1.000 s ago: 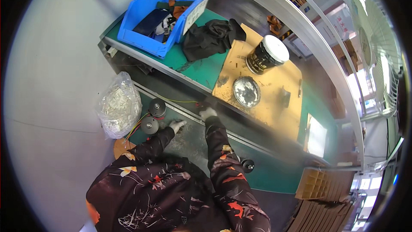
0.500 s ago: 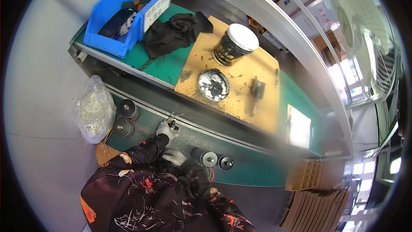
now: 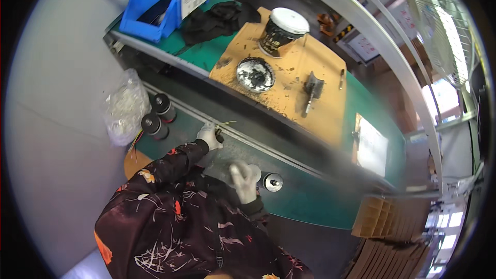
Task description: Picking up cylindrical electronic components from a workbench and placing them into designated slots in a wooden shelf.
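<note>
**A:** Your left hand (image 3: 209, 136) is gloved in white and pinched narrow around a small dark part with thin yellow and green wires (image 3: 226, 124) trailing off it, right at the metal rail along the near edge of the green counter (image 3: 310, 204). Half a second ago it was at much the same rail, so it has barely shifted.

**B:** And the right one?

**A:** Your right hand (image 3: 243, 178), also in a white glove, has moved. A second ago it was stretched up to the rail beside the left; now it is down near your body, fingers curled over a pale round disc-like piece (image 3: 254, 171). Blur hides whether you are gripping that piece or just resting on it, so I cannot tell. Just beside it sits a round silver metal part with a dark centre (image 3: 272, 181).

**B:** What does that shift suggest?

**A:** I judge that you are keeping the wired part steady with the left while the right goes to the round parts.

**B:** What else is around?

**A:** Two black cylindrical spools (image 3: 157, 116) stand towards the left end of the counter, next to a crumpled clear plastic bag (image 3: 124, 106). Further back, well apart, a brown cardboard sheet (image 3: 310, 103) carries a black tin with a white lid (image 3: 281, 31).
</note>
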{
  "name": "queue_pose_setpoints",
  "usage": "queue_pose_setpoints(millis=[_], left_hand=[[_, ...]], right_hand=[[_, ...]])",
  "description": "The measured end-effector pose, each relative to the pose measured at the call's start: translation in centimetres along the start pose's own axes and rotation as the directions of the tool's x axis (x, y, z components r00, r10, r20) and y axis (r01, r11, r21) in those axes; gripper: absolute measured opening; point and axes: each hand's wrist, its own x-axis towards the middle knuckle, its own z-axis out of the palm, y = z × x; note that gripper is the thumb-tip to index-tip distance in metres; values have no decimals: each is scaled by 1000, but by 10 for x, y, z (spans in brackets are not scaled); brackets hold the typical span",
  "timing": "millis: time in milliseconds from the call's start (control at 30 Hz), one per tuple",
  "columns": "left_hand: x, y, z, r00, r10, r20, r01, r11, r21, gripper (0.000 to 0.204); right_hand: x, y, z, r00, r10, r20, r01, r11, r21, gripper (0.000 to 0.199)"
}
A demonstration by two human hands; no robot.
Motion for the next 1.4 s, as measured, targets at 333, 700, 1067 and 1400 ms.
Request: queue_pose_setpoints(millis=[333,700,1067,1400], left_hand=[[-89,24,-19,957,64,-284,-69,998,-6,85],[-162,-114,36,870,-366,-331,120,808,-577,43],[-277,-198,104,755,-617,221,158,-155,-975,23],[-283,-237,104,767,-641,-17,188,251,-949,26]], right_hand=[[152,-90,-104,640,-702,-313,-95,332,-939,58],[178,-100,-183,723,-632,-280,2,407,-913,22],[223,-161,-165,722,-571,-391,527,820,-223,19],[253,-161,-71,874,-486,-15,450,820,-352,27]])
